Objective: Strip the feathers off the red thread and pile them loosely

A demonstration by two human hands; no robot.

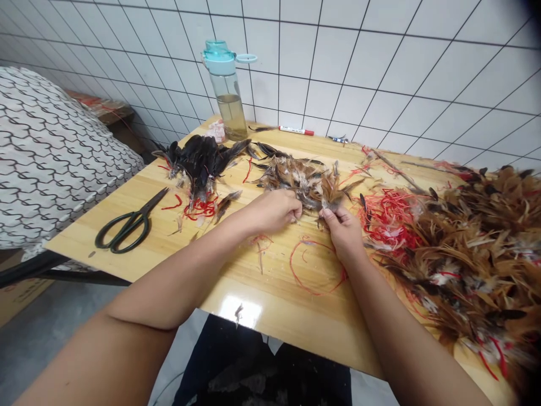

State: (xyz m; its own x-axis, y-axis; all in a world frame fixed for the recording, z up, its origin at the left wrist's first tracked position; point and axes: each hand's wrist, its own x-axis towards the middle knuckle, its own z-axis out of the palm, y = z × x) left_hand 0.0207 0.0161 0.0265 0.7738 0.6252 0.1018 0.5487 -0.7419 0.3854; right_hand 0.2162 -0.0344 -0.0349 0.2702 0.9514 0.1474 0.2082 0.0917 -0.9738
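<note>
A loose pile of brown feathers (296, 172) lies on the wooden table in front of both hands. My left hand (279, 210) is closed at the near edge of this pile, its fingers curled inward; what they hold, if anything, is hidden. Thumb and fingers of my right hand (343, 226) pinch some brown feathers at the pile's right end. Just below the hands, a loop of red string (291, 268) rests on the tabletop.
Black feathers (203, 160) and open black-handled scissors (131, 225) lie to the left. A water bottle (230, 101) and a red-and-white marker (296, 131) are near the tiled wall. Red string (389, 220) and a big heap of brown feathers (486, 248) cover the right side.
</note>
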